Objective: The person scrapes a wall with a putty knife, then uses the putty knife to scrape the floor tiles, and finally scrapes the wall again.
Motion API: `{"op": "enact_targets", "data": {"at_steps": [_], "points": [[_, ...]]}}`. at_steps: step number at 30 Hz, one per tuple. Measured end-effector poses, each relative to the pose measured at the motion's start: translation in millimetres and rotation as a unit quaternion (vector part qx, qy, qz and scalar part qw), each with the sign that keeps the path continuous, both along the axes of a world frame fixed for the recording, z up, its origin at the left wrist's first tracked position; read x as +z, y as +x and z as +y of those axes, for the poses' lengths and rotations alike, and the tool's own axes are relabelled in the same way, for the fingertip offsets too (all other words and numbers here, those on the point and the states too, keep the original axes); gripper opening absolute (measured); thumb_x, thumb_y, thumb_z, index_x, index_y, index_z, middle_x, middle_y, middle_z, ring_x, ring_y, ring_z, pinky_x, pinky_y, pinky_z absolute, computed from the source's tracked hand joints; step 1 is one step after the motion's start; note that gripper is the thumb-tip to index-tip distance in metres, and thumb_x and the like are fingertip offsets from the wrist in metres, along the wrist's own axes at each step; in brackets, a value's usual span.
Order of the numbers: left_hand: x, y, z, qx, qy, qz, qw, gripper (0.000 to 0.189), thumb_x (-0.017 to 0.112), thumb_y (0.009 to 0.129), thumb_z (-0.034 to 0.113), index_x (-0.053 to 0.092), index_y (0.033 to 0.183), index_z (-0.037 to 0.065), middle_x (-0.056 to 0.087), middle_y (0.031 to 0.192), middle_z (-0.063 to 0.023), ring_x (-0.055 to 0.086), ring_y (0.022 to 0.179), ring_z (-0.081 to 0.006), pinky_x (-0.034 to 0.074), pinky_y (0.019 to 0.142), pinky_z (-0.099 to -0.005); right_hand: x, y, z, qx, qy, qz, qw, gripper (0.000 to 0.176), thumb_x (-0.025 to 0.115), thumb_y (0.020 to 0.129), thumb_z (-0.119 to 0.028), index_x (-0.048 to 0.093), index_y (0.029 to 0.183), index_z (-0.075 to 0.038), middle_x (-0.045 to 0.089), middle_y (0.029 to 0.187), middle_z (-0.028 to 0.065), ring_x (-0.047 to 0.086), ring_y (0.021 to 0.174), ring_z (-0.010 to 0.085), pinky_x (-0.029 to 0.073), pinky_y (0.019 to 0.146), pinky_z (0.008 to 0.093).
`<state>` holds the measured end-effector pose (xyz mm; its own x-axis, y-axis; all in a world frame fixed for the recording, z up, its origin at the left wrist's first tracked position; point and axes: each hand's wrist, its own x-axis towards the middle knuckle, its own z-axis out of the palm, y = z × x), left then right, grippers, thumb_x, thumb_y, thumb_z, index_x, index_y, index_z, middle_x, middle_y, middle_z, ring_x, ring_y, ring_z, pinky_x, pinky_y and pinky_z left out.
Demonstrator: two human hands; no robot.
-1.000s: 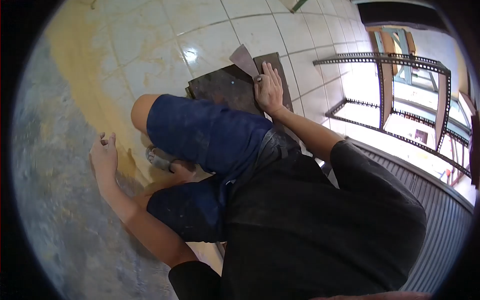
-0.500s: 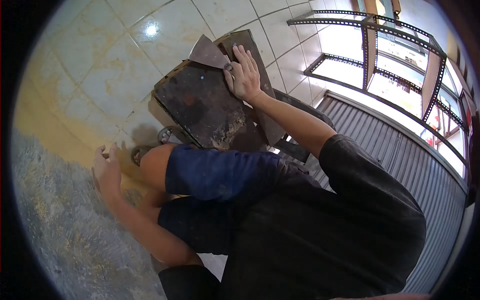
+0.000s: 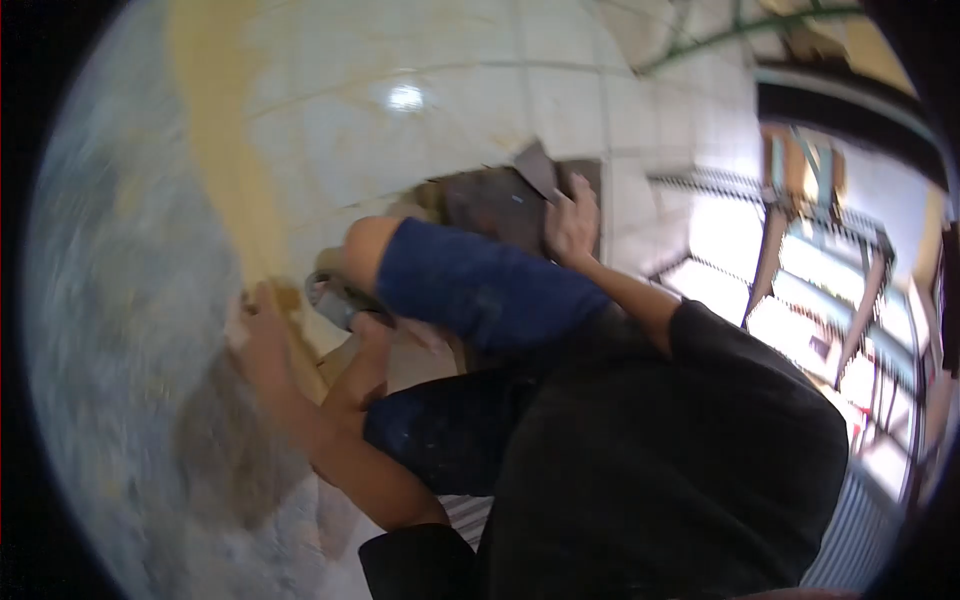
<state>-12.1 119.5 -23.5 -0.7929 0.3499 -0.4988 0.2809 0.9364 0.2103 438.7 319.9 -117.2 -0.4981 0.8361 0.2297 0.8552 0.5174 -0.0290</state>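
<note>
Fingers of the right hand (image 3: pixel 572 225) close around a scraper (image 3: pixel 537 166), blade at the top edge of a dark board (image 3: pixel 488 205) on pale tiles (image 3: pixel 420 60); left hand (image 3: pixel 262 335) rests on a grey surface (image 3: pixel 110 300), finger spread lost to blur

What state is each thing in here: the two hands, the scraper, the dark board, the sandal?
left hand: open, pressed flat on the grey surface, holding nothing.
right hand: closed on the scraper.
scraper: held, blade over the board's far edge.
dark board: lying on the tiles, partly hidden by the knee.
sandal: on the foot, blurred.
</note>
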Motion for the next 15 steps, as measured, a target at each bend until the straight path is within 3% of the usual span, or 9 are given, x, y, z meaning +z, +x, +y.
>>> {"op": "enact_targets", "data": {"at_steps": [3,5,8,11,15], "points": [[10.0,14.8,-22.8,0.082,-0.022,0.021,0.996,0.051,0.06,0.095,0.046,0.064,0.127,0.006,0.069,0.117,-0.0219,0.066,0.108,-0.0384,0.051,0.09,-0.0466,-2.6,-5.3,-6.1,0.017,0.009,0.012,1.0,0.026,0.072,0.083,-0.008,0.064,0.106,0.001,0.053,0.138,0.0327,0.049,0.131,0.0487,0.038,0.109,0.0574],[11.3,26.8,-34.8,0.077,-0.048,0.022,0.996,0.048,0.058,0.096,0.045,0.066,0.123,0.006,0.07,0.115,-0.0206,0.066,0.11,-0.0386,0.052,0.091,-0.0475,-5.3,-7.6,-9.0,0.003,-0.007,0.002,1.0,0.022,0.065,0.092,-0.013,0.063,0.107,0.004,0.048,0.143,0.0329,0.043,0.137,0.0468,0.032,0.115,0.0562],[23.4,30.9,-38.8,0.079,-0.088,0.057,0.991,0.045,0.058,0.096,0.045,0.067,0.117,0.006,0.07,0.113,-0.0209,0.066,0.11,-0.039,0.053,0.091,-0.0485,-16.1,2.0,-3.8,0.026,-0.007,0.017,0.999,0.023,0.063,0.094,-0.017,0.063,0.107,0.003,0.049,0.144,0.0309,0.044,0.138,0.0443,0.031,0.116,0.0558],[21.3,40.5,-39.9,0.089,-0.046,0.146,0.984,0.043,0.059,0.096,0.043,0.066,0.113,0.004,0.071,0.109,-0.0226,0.066,0.108,-0.0398,0.053,0.09,-0.0496,-24.6,9.5,0.6,0.046,0.004,0.049,0.998,0.024,0.063,0.095,-0.019,0.063,0.106,0.002,0.049,0.145,0.029,0.042,0.14,0.043,0.03,0.117,0.0554],[32.3,55.9,-44.0,0.09,-0.02,0.142,0.986,0.042,0.059,0.097,0.041,0.066,0.114,0.004,0.071,0.107,-0.0236,0.067,0.107,-0.0403,0.053,0.089,-0.0497,-21.2,12.2,4.7,0.06,0.016,0.064,0.996,0.025,0.061,0.097,-0.021,0.063,0.104,0.002,0.054,0.14,0.027,0.047,0.134,0.0424,0.034,0.112,0.0543]]}}
